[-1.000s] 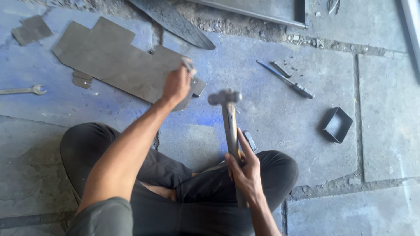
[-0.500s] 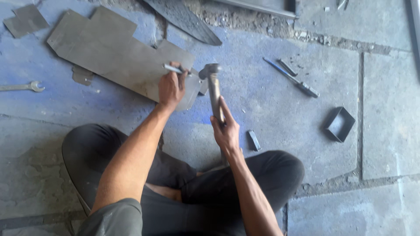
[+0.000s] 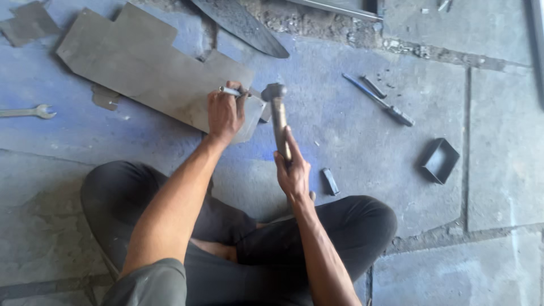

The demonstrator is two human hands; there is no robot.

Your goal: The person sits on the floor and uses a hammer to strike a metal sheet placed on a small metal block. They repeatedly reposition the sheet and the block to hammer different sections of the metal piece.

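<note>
Two hands busy here, sitting cross-legged on the concrete floor (image 3: 351, 141). Left hand (image 3: 225, 113) is fisted tight around a chisel (image 3: 232, 91), which pokes out of the top of my fist toward 10 o'clock, and the fist rests on the near corner of the steel sheet (image 3: 141, 73). Can't see the chisel's working end, my hand covers it. Right hand (image 3: 292, 170) is wrapped shut around the hammer (image 3: 277, 116) handle, low on it. The handle's long axis runs almost straight from 6 to 12 o'clock, and the head sits at the top, just beside the chisel at about 3 o'clock from it, near but not touching as far as I can tell. So the chisel lies up and to the left of my right hand, at roughly 11 o'clock. Left arm is stretched out long, right forearm bent in closer over my knee. Wrench (image 3: 28, 111) way off at 9 o'clock, small black tray (image 3: 440, 161) at 3 o'clock.
</note>
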